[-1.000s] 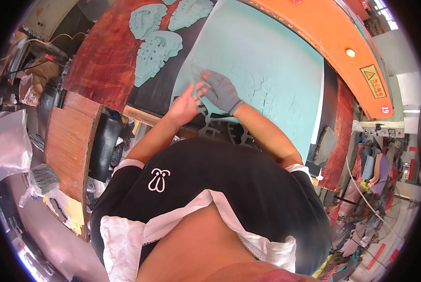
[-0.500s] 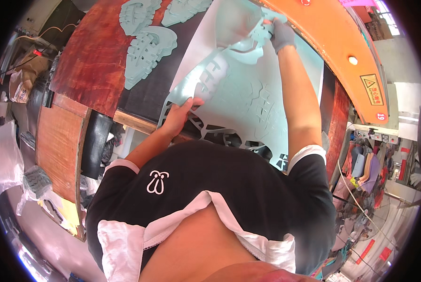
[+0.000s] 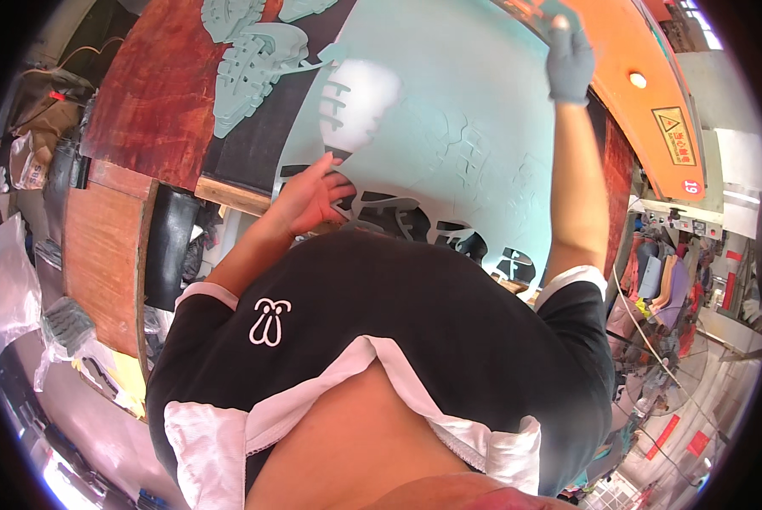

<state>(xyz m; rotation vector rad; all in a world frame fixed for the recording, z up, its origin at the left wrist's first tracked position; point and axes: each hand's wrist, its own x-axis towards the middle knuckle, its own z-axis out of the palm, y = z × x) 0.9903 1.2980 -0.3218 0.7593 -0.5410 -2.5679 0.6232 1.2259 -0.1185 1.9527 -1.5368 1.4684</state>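
Note:
My left hand (image 3: 313, 197) is bare, its fingers apart and loosely bent, at the near left edge of a large pale blue-green sheet (image 3: 508, 93). Its fingertips are close beside dark cut-outs (image 3: 385, 212) along that edge. Just beyond them is a white, toothed, shoe-shaped area (image 3: 355, 106) in the sheet. My right hand (image 3: 571, 66), in a grey fingerless glove, is raised at the sheet's far right corner before the orange machine. Its fingers are closed on a blue-green piece (image 3: 561, 10), mostly cut off by the picture's top edge.
Stacks of toothed blue-green cut pieces (image 3: 249, 76) lie at the far left on a dark and red-brown table (image 3: 147, 110). An orange machine arm (image 3: 645, 119) with a warning label borders the right. A wooden board (image 3: 105, 263) stands at the left; a fan (image 3: 662, 374) is at the right.
My right hand has moved right and away from the sheet toward the machine, with the blue-green piece. My left hand has loosened its fingers at the sheet's near edge. The sheet lies flatter.

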